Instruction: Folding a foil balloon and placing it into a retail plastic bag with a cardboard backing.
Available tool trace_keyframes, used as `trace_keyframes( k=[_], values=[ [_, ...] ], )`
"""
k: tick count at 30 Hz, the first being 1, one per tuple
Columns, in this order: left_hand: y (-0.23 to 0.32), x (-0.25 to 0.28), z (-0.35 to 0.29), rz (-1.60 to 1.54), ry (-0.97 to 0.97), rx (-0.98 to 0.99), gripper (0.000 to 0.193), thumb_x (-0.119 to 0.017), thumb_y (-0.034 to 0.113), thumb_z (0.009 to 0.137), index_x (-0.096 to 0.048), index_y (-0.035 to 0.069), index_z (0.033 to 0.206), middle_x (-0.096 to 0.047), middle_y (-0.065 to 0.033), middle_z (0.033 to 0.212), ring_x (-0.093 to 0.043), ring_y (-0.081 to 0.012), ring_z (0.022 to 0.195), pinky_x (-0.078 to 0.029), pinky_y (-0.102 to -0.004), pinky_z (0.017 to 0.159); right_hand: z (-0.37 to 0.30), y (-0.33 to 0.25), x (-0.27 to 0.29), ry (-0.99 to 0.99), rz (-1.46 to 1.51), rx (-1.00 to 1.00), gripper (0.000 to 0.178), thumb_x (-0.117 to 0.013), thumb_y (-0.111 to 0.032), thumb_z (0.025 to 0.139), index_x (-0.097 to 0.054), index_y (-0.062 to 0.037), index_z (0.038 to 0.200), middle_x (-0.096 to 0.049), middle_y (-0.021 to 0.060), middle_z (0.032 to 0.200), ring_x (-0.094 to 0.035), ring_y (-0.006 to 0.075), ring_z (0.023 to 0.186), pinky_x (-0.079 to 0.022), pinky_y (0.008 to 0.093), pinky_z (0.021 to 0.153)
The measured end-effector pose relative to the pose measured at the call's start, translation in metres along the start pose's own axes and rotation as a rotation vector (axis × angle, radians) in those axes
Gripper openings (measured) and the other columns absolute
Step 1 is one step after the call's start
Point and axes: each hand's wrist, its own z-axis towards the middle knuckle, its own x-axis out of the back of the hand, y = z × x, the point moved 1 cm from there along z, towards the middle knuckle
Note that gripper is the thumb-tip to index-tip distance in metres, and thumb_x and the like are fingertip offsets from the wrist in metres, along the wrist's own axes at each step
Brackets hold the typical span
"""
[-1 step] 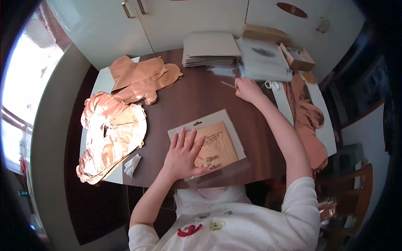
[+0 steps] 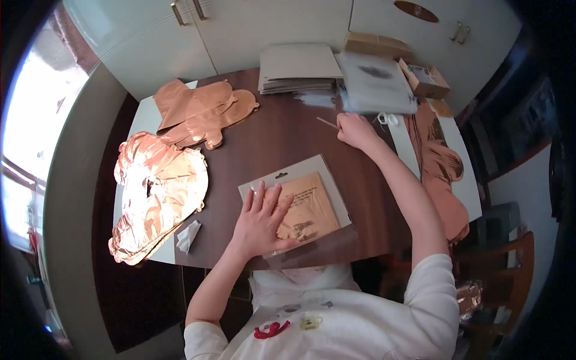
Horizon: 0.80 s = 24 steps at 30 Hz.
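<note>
My left hand (image 2: 259, 221) lies flat with spread fingers on a clear plastic package (image 2: 341, 207) near the table's front edge. Inside the package is a flat, folded copper-coloured foil piece (image 2: 321, 210) with dark print, backed by a pale card with a hang hole. Further off to the right, my right hand (image 2: 357, 131) is closed around one end of a thin pale stick (image 2: 326, 122). The stick's free end points left over the dark table. My right hand is just in front of a stack of clear plastic bags (image 2: 372, 90).
Shiny copper foil balloons (image 2: 162, 186) lie at the left, with flatter ones (image 2: 207, 111) behind. A crumpled white tissue (image 2: 188, 236) is near them. At the back are stacked grey cards (image 2: 300, 63) and a small box (image 2: 425, 87). More foil (image 2: 444, 174) lines the right side.
The view has shifted very slightly. Both hands keep their places, with the left on the package and the right on the stick.
</note>
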Motion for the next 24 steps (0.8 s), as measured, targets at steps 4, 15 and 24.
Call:
trace_keyframes(
  k=[4, 15, 24],
  values=[
    [-0.001, 0.003, 0.0, -0.048, 0.001, -0.011, 0.095, -0.051, 0.073, 0.071, -0.036, 0.011, 0.141, -0.031, -0.0166, 0.146, -0.025, -0.0386, 0.136, -0.018, -0.0539, 0.11, -0.057, -0.012, 0.017, -0.128, -0.041, -0.013, 0.014, -0.058, -0.01, 0.072, -0.06, 0.0023, 0.078, -0.064, 0.0208, 0.085, -0.063, 0.037, 0.083, -0.052, 0.0452, 0.078],
    [-0.004, 0.002, 0.0, -0.08, -0.006, -0.022, 0.099, -0.058, 0.073, 0.065, -0.039, 0.011, 0.14, -0.032, -0.0176, 0.145, -0.026, -0.0389, 0.136, -0.017, -0.0541, 0.11, -0.22, -0.063, 0.054, -0.116, 0.655, 0.211, 0.006, -0.065, -0.004, 0.079, -0.061, -0.003, 0.082, -0.064, 0.0092, 0.079, -0.063, 0.0266, 0.075, -0.051, 0.0355, 0.067],
    [-0.002, 0.001, 0.002, -0.067, -0.005, -0.028, 0.1, -0.057, 0.074, 0.065, -0.039, 0.011, 0.139, -0.034, -0.0167, 0.145, -0.026, -0.0385, 0.136, -0.018, -0.054, 0.11, -0.248, -0.067, 0.028, 0.121, 0.503, 0.092, 0.013, -0.067, 0.001, 0.074, -0.055, -0.0034, 0.077, -0.056, 0.0085, 0.069, -0.06, 0.0252, 0.066, -0.05, 0.0343, 0.059]
  ],
)
